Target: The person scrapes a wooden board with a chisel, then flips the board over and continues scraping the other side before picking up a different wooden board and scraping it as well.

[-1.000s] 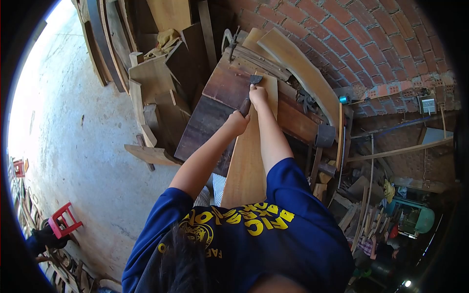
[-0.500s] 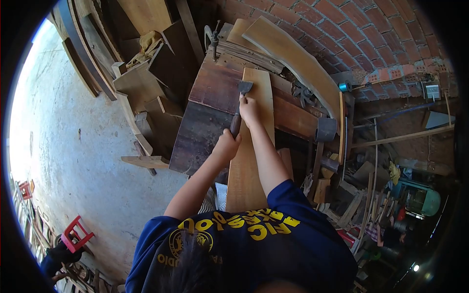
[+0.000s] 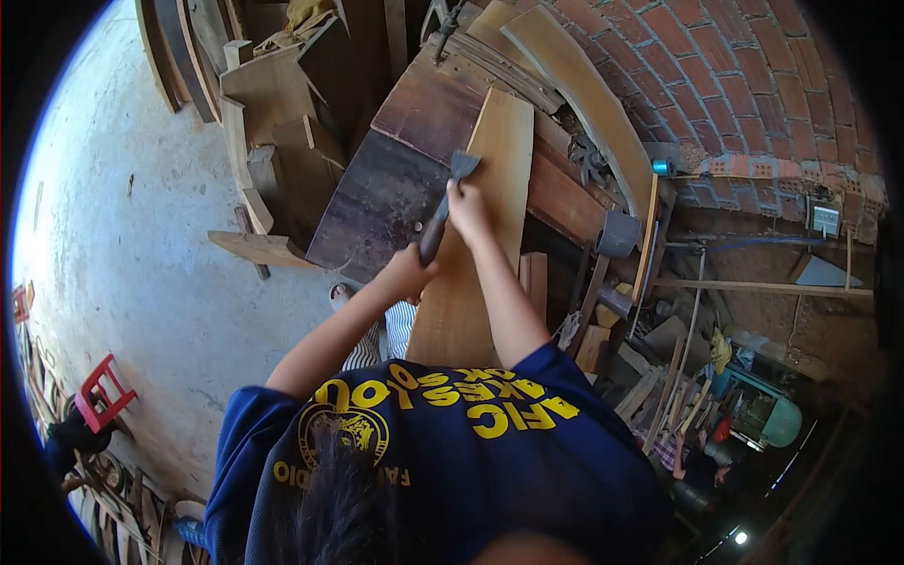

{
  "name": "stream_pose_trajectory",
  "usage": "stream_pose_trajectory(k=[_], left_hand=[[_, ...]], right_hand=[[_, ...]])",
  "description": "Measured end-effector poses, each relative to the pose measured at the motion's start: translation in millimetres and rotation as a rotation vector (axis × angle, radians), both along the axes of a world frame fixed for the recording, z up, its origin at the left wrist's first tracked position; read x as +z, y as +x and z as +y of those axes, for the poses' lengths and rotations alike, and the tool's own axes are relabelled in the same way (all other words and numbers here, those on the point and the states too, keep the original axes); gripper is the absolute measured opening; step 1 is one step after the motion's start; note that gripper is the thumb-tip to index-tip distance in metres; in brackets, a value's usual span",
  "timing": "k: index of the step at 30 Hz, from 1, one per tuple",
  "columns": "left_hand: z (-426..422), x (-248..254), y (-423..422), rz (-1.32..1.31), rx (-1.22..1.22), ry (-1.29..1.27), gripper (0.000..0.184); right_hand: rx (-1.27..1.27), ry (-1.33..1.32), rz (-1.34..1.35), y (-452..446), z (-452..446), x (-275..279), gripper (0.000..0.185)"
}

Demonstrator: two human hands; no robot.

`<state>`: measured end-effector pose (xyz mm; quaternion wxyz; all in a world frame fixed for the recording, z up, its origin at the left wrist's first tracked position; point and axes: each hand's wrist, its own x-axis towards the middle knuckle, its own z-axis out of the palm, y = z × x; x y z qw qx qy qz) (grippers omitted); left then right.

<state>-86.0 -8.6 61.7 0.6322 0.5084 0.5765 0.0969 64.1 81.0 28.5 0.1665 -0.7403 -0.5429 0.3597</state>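
A wide-bladed chisel (image 3: 435, 232) with a dark wooden handle slants over a long pale wooden board (image 3: 504, 141). My left hand (image 3: 406, 270) is closed round the rear of its handle, beside the board's left edge. Farther up, my right hand (image 3: 468, 213) grips the tool just behind the flared metal blade. The blade lies over the board's left side; whether it touches the wood I cannot tell. The board runs from the workbench (image 3: 377, 202) back toward my body, its near end meeting my shirt.
Wooden offcuts (image 3: 273, 104) stack left of the bench, and a curved plank (image 3: 593, 89) lies behind it by the brick wall (image 3: 697, 66). A clamp (image 3: 448, 36) stands at the bench's far corner. A red stool (image 3: 105, 391) is on the floor at left. Another person (image 3: 702, 466) is at lower right.
Both hands and the chisel have shifted toward me and left along the board. The handle now slants more. My view has also turned slightly.
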Motion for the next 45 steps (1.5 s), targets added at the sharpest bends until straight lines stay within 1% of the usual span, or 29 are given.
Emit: stream_pose_trajectory(k=[1, 2, 3, 4, 6, 7, 8, 10, 12, 14, 15, 16, 18, 20, 21, 23, 24, 27, 28, 29, 31, 32, 35, 36, 38, 40, 45], left_hand=[[-19.8, 5.8, -8.7, -0.082, 0.034, -0.146, 0.038], [-38.9, 8.4, -17.6, -0.092, 0.029, -0.136, 0.037], [-56.9, 5.6, -22.9, -0.088, 0.049, -0.181, 0.038], [-73.8, 2.6, -27.9, -0.088, 0.047, -0.188, 0.038], [-110.0, 2.9, -34.3, -0.089, 0.043, -0.207, 0.038], [-123.1, 1.3, -36.3, -0.087, 0.061, -0.186, 0.038], [-132.1, -0.6, -38.0, -0.085, 0.08, -0.167, 0.039], [-144.6, -7.3, -41.7, -0.099, 0.092, -0.19, 0.04], [-154.7, -8.6, -47.1, -0.115, 0.106, -0.22, 0.041], [-160.6, -10.7, -56.1, -0.078, 0.082, -0.156, 0.041], [-154.1, -14.2, -59.9, -0.057, 0.069, -0.11, 0.041], [-155.0, -12.5, -65.1, -0.058, 0.073, -0.111, 0.041], [-158.8, -5.3, -77.0, -0.033, 0.05, -0.142, 0.04], [-167.6, -7.7, -86.7, -0.021, 0.054, -0.137, 0.041], [-171.5, -7.0, -89.3, -0.01, 0.051, -0.129, 0.041], [-178.2, -5.8, -94.2, 0.005, 0.029, -0.152, 0.043], [-182.4, -6.1, -96.3, 0.018, 0.015, -0.152, 0.043], [-191.6, -8.4, -100.2, 0.026, -0.001, -0.176, 0.044], [-193.4, -8.6, -101.2, 0.017, 0.001, -0.176, 0.044], [-194.2, -7.5, -102.3, 0.008, 0.003, -0.175, 0.044], [-194.8, -4.8, -106.1, 0.005, 0.004, -0.175, 0.042], [-192.7, 0.3, -109.4, 0.022, -0.013, -0.192, 0.041], [-201.3, -3.9, -114.7, 0.016, -0.006, -0.215, 0.04], [-202.9, -2.2, -116.7, 0.024, -0.009, -0.194, 0.042], [-210.3, -3.3, -119.9, 0.034, -0.012, -0.175, 0.043], [-221.8, -8.6, -121.6, 0.014, 0.028, -0.096, 0.044], [-228.1, 0.0, -124.7, 0.018, 0.019, -0.181, 0.046]], right_hand=[[0.026, 0.007, -0.003, -2.9, -22.7, -5.8, 0.045], [0.03, 0.008, 0.019, -7.1, -44.5, -4.2, 0.045], [0.035, 0.001, 0.065, -9.6, -64.4, -8.4, 0.045], [0.031, 0.032, 0.097, -11.6, -83.0, -19.8, 0.044], [0.023, 0.007, 0.097, -21.0, -118.0, -15.2, 0.043], [0.024, 0.015, 0.112, -25.6, -127.7, -14.0, 0.043], [-0.005, -0.052, 0.151, -28.7, -135.2, -16.7, 0.044], [0.016, -0.008, 0.111, -32.2, -147.6, -22.0, 0.044], [0.039, 0.03, 0.07, -37.3, -158.5, -14.9, 0.044], [-0.005, -0.067, 0.124, -40.3, -165.4, -8.5, 0.042], [0.005, -0.054, 0.124, -39.4, -162.5, -18.1, 0.042], [0.015, -0.091, 0.172, -37.9, -168.3, -25.8, 0.039], [0.03, -0.133, 0.222, -44.4, -177.0, -19.2, 0.037], [-0.052, -0.34, 0.475, -51.2, -186.8, -6.4, 0.028], [-0.051, -0.347, 0.473, -55.4, -191.5, -1.1, 0.028], [-0.131, -0.462, 0.612, -62.4, -200.6, 3.7, 0.023], [-0.108, -0.518, 0.625, -61.3, -204.9, 1.5, 0.021], [-0.147, -0.551, 0.635, -70.7, -218.4, 2.2, 0.022], [-0.161, -0.616, 0.702, -71.8, -220.9, 3.8, 0.022], [-0.162, -0.62, 0.699, -74.6, -222.2, 8.1, 0.022], [-0.241, -0.687, 0.763, -79.8, -223.6, 15.1, 0.023], [-0.225, -0.7, 0.775, -80.4, -223.7, 15.0, 0.024], [-0.261, -0.739, 0.81, -84.5, -227.2, 15.6, 0.024], [-0.247, -0.785, 0.776, -85.6, -226.7, 20.6, 0.024], [-0.26, -0.782, 0.801, -88.8, -233.8, 18.5, 0.024], [-0.275, -0.776, 0.826, -91.4, -240.6, 15.9, 0.024], [-0.25, -0.79, 0.797, -95.3, -254.6, 13.4, 0.023]])
